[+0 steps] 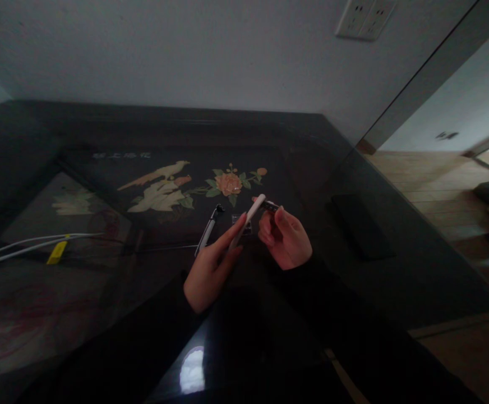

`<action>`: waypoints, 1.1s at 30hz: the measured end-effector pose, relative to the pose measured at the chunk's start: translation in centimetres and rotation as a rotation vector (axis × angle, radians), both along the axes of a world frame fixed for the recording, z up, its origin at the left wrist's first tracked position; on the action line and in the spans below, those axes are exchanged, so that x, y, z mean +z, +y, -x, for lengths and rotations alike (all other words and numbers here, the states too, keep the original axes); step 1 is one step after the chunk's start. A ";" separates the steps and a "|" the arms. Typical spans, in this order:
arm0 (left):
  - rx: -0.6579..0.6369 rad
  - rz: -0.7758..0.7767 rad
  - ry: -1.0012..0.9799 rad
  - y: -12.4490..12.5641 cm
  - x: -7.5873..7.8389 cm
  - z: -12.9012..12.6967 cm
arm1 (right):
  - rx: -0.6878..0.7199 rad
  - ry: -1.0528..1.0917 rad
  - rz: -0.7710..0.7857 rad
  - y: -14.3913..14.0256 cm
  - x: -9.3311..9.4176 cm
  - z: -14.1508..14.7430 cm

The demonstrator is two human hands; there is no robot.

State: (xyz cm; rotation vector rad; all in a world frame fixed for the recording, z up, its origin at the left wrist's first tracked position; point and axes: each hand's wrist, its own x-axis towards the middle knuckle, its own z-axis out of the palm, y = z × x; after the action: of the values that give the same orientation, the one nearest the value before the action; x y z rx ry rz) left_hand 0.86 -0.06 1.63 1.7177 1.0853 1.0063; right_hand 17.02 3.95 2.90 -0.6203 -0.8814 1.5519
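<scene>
My left hand is closed around a slim white stick, which tilts up and to the right. My right hand pinches a small dark piece with light markings between thumb and fingers, right beside the stick's upper end. Whether the two pieces touch I cannot tell. On the table left of the stick lies a white-and-black handle with a bent black tip, looking like a razor handle. Behind the stick, partly hidden by my left fingers, is a small clear case.
The glossy dark table carries an inlaid bird-and-flower picture. White cables with a yellow tag come in from the left. A flat black object lies at right. A wall with sockets stands behind.
</scene>
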 end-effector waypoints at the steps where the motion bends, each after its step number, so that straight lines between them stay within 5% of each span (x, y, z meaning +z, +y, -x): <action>1: 0.000 0.016 0.002 0.0 0.0 0.0 | -0.005 -0.009 0.001 0.0 0.0 0.0; 10: -0.023 0.055 0.050 -0.3 0.1 0.0 | -0.074 -0.136 -0.048 0.2 0.0 -0.3; 20: -0.077 0.001 0.051 -0.6 0.4 -0.2 | -0.025 -0.088 0.067 0.1 0.4 -0.4; 33: -0.001 0.030 0.061 -0.1 0.3 0.0 | -0.051 -0.135 -0.001 0.3 0.3 -0.6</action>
State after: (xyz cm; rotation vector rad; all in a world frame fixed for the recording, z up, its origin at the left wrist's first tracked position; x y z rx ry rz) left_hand 0.87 -0.19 1.95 1.7348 1.1328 0.9383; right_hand 17.59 4.30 3.19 -0.7481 -0.9607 1.4768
